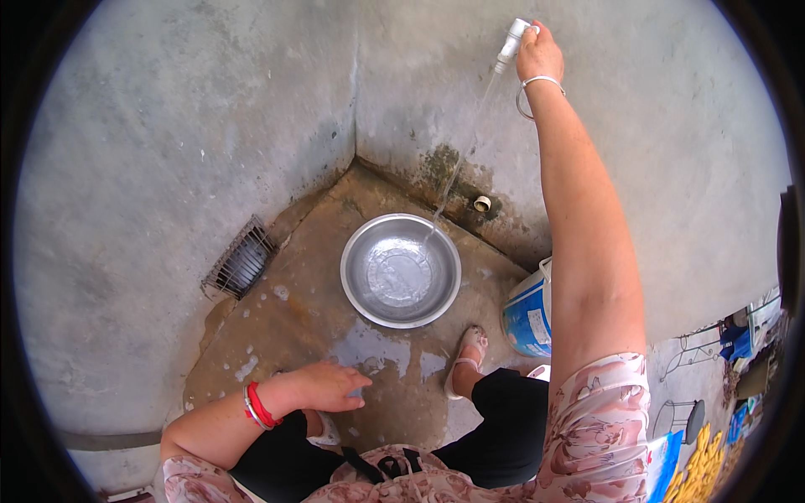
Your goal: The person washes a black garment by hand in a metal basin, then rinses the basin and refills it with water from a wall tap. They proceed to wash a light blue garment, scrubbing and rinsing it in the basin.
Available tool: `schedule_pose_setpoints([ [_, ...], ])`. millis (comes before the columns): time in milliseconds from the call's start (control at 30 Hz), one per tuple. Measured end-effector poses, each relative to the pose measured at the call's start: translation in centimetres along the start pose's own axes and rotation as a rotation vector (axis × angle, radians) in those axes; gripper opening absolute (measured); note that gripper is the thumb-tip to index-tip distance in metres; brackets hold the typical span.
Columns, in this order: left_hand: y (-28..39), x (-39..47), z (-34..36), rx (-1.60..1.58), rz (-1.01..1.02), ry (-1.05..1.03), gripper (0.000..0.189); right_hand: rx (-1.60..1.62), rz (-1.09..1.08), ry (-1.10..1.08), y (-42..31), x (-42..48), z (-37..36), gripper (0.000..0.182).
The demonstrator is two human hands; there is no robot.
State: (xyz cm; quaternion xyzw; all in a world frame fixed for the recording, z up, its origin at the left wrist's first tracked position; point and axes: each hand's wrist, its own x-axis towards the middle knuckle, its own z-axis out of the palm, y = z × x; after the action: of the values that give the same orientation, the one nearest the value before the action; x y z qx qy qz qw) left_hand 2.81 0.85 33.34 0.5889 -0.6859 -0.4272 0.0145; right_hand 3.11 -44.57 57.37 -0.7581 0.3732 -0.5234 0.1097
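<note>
My right hand point(539, 53) is raised to a white plastic tap point(512, 44) on the concrete wall, its fingers closed on the tap's handle side. A thin stream of water point(454, 176) runs from the spout down into a round metal basin point(349, 270) on the wet floor. Shallow water shows at the bottom of the basin. My left hand point(330, 385) hangs over the floor below the basin, palm down, fingers somewhat apart. A small pale, bluish thing shows beside its fingertips; whether the hand holds it is unclear.
A blue and white bucket point(527, 320) stands right of the basin, partly behind my right arm. A short pipe end point(482, 204) sticks out of the wall. A wire grate point(242, 259) covers an opening at left. Yellow corn cobs point(697, 465) and a round stool point(694, 421) are at lower right.
</note>
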Motion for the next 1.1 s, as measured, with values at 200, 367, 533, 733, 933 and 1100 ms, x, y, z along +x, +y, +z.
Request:
schedule_pose_setpoints([
  [200,-0.3,-0.4,0.2,-0.015,0.004,0.011,0.049,-0.017,0.030,-0.030,-0.7,-0.4,-0.1,0.044],
  [367,0.0,-1.1,-0.5,-0.041,-0.029,-0.030,0.050,-0.002,-0.007,-0.203,0.2,-2.0,-0.5,0.045],
  [533,0.1,-0.3,-0.9,0.030,-0.042,-0.025,0.050,-0.336,-0.237,-0.693,10.5,-10.5,-4.8,0.042],
  [733,1.2,-0.6,-1.7,0.093,-0.087,0.097,0.051,-0.733,0.161,-0.736,24.0,-25.0,-18.3,0.053],
  [933,0.7,-2.1,-1.8,0.302,-0.261,0.300,0.047,-0.777,0.545,-0.784,21.6,-31.8,-23.5,0.075],
  [1100,2.4,-1.8,-1.6,0.304,-0.287,0.335,0.047,-0.801,0.541,-0.767,21.9,-31.8,-23.7,0.075],
])
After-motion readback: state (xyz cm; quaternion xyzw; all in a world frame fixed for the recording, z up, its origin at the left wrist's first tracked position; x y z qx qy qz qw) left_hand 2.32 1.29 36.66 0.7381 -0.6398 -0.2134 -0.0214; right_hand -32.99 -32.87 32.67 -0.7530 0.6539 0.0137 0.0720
